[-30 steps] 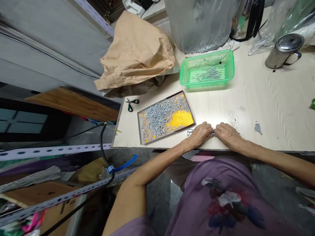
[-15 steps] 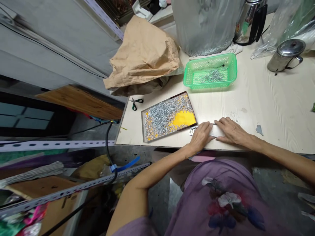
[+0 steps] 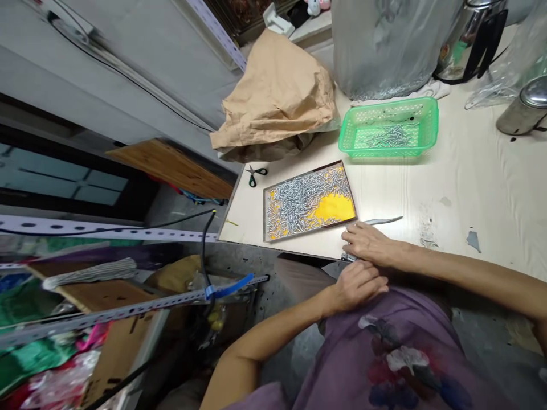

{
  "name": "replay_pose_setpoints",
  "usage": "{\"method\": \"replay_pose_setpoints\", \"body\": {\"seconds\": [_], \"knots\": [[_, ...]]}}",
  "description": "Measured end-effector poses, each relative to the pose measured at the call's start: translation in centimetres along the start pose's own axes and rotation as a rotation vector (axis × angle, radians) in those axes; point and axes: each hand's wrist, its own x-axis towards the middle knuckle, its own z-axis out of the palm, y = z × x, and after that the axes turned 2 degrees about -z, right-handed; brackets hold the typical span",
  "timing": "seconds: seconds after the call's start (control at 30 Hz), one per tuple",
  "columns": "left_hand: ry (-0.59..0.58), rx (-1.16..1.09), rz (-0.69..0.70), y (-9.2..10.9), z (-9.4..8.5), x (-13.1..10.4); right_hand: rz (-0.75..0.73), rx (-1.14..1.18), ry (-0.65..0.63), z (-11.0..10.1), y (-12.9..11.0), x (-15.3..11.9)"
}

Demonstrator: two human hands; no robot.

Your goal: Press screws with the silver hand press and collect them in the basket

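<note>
My right hand (image 3: 371, 244) is at the table's front edge, its fingers curled over a small metal piece (image 3: 348, 257) that shows only in part. Just below it, off the table edge and close to my shirt, my left hand (image 3: 358, 286) has its fingers bent together; whatever it grips is hidden. A thin grey metal strip (image 3: 384, 220) lies on the table beyond my right hand. To the left, a shallow tray (image 3: 333, 206) with a yellow bottom holds many small metal pins. Farther back, a green basket (image 3: 387, 152) contains more pins.
Scissors (image 3: 255, 175) with dark green handles lie left of the tray. Brown paper (image 3: 277, 91) is heaped behind it. A large plastic bag (image 3: 384, 51), a steel kettle (image 3: 468, 42) and a metal mug (image 3: 523, 108) stand at the back. A metal rail (image 3: 111, 229) runs at the left.
Both hands have moved toward my body from the plate on the table, the left now below the edge. The thin strip shows on the table. The view has shifted left.
</note>
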Motion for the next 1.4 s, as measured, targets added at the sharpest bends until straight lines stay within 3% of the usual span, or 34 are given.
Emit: {"method": "replay_pose_setpoints", "body": {"seconds": [0.13, 0.2, 0.33, 0.47, 0.57, 0.63, 0.77, 0.87, 0.97, 1.2, 1.4], "knots": [[0.230, 0.175, -0.354, -3.0, -3.9, -1.1, -0.040, 0.011, -0.035, 2.6, -0.3, 1.6], [0.272, 0.242, -0.551, -5.2, -5.6, -0.6, -0.042, 0.040, -0.016, 3.1, -0.1, 1.6], [0.138, 0.259, -0.705, -9.4, -7.0, 1.1, -0.044, 0.226, 0.122, 2.7, 0.4, 1.1], [-0.111, 0.225, -0.769, -11.5, -6.9, 2.6, 0.063, 0.437, 0.426, 1.3, 1.5, 0.4], [-0.201, 0.187, -0.804, -12.1, -7.2, 3.6, 0.317, 0.386, 0.625, -1.3, 4.1, -0.4], [-0.224, 0.168, -0.816, -12.2, -7.5, 4.1, 0.514, 0.285, 0.687, -3.7, 7.1, -1.2], [-0.251, 0.162, -0.822, -12.0, -7.8, 4.6, 0.704, 0.060, 0.716, -7.6, 14.2, -2.8], [-0.252, 0.140, -0.837, -12.0, -7.8, 4.6, 0.763, -0.040, 0.669, -8.1, 16.9, -3.7], [-0.247, 0.121, -0.834, -12.2, -7.8, 4.4, 0.685, -0.034, 0.620, -6.7, 14.9, -4.1], [-0.073, -0.048, -0.932, -13.2, -7.9, 4.3, 0.413, 0.180, 0.399, -1.5, 4.0, -4.7], [0.188, -0.410, -1.097, -12.4, -9.0, 4.6, 0.415, 0.266, 0.232, 1.1, 0.5, -6.4]]}}
